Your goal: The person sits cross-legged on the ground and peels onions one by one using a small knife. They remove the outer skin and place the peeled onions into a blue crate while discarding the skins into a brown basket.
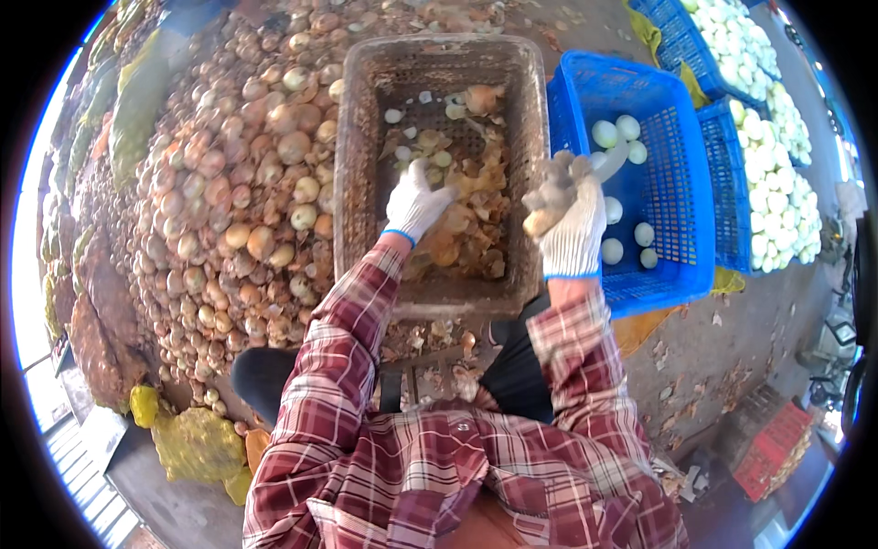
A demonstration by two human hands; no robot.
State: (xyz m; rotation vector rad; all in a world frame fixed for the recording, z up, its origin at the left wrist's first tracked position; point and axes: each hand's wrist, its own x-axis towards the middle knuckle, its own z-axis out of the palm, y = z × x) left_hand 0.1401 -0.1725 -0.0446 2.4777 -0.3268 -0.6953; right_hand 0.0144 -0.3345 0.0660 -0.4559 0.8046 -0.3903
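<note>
My left hand (417, 200), in a white knit glove with a blue cuff, is over the brown, dirty plastic crate (442, 302), fingers apart above onion skins (473, 226). No onion shows in it. My right hand (566, 206), in a ribbed glove with soiled fingers, is at the rim between that crate and the blue plastic crate (658, 296). Its fingers are closed on a knife (612, 162), whose pale curved blade points over the blue crate. Several peeled white onions (612, 251) lie in the blue crate. An onion with papery skin (483, 99) is in the brown crate's far right corner.
A large heap of unpeeled onions (226, 206) spreads on the left. Blue crates full of peeled onions (772, 199) stand at the right. Mesh sacks (199, 445) lie at the heap's edge. A red crate (772, 446) is at the lower right, and loose skins litter the floor.
</note>
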